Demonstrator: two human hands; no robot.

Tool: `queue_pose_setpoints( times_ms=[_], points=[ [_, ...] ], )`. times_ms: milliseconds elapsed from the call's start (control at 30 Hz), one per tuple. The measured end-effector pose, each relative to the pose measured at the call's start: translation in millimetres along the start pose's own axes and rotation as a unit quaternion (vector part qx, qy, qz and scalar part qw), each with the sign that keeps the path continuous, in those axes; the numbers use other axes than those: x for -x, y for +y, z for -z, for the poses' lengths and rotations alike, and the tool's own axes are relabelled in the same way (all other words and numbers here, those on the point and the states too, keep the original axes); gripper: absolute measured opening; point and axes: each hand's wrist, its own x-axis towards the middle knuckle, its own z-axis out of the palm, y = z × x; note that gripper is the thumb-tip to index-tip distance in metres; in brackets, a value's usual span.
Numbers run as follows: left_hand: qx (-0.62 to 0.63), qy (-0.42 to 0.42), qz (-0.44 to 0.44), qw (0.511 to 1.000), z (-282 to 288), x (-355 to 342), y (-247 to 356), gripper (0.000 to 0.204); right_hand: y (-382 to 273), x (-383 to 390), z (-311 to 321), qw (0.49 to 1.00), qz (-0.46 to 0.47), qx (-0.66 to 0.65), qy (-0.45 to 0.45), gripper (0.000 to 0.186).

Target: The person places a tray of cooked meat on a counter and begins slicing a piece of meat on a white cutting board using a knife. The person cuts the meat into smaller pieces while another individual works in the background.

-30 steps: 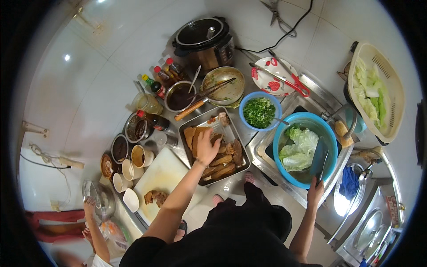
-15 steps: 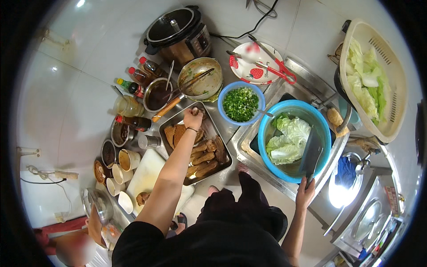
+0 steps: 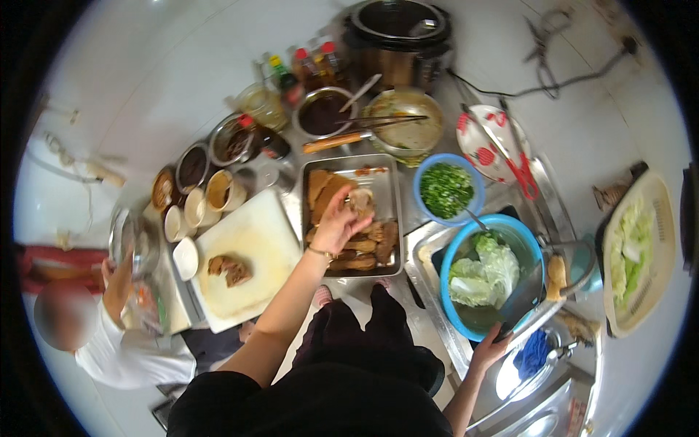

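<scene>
My left hand point(image 3: 339, 227) is over a metal tray point(image 3: 399, 218), its fingers closed on a roundish pale-brown piece of food point(image 3: 361, 201) whose kind I cannot make out. In the tray lie flat brown slabs point(image 3: 320, 191) and several long browned pieces point(image 3: 352, 261). My right hand point(image 3: 489, 351) grips the dark handle of a cleaver point(image 3: 526, 298). Its broad blade slants over the rim of a blue basin point(image 3: 444, 288) that holds lettuce leaves point(image 3: 502, 264). On a white cutting board point(image 3: 251, 295) are brown chunks of food point(image 3: 230, 269).
Sauce bowls point(image 3: 320, 115), bottles point(image 3: 287, 81), a pan point(image 3: 408, 124) and a cooker point(image 3: 397, 54) line the back. A bowl of chopped green onion point(image 3: 447, 191), tongs point(image 3: 502, 151) and a lettuce basket point(image 3: 659, 255) stand right. Another person point(image 3: 131, 349) is at the far left.
My left hand has lifted from the tray's far end with the pale-brown piece in it. The view has swung leftward, showing more board and the other person. The cleaver stays in my right hand.
</scene>
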Motion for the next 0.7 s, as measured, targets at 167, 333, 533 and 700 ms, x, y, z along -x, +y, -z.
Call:
queue_pose_setpoints(
  times_ms=[167, 333, 533, 700],
  points=[
    [-0.012, 0.089, -0.022, 0.996, 52.8, 120.0, 13.5, 0.058, 26.2, 5.5, -20.4, 0.986, -0.068, -0.125, -0.082, 0.029],
    [-0.137, 0.343, -0.036, 0.929, 145.8, 162.2, 19.1, 0.050, -79.8, 38.4, -25.0, 0.927, -0.077, -0.259, -0.261, 0.019],
    [-0.618, 0.301, -0.133, 0.714, 185.4, 160.4, 35.7, 0.062, -182.5, 104.2, -84.0, 0.853, -0.025, -0.260, -0.452, 0.013],
    [-0.879, 0.153, -0.206, 0.402, 194.3, 211.9, 107.7, 0.073, -226.6, 167.9, -122.7, 0.766, 0.009, -0.321, -0.557, 0.015]
  ],
)
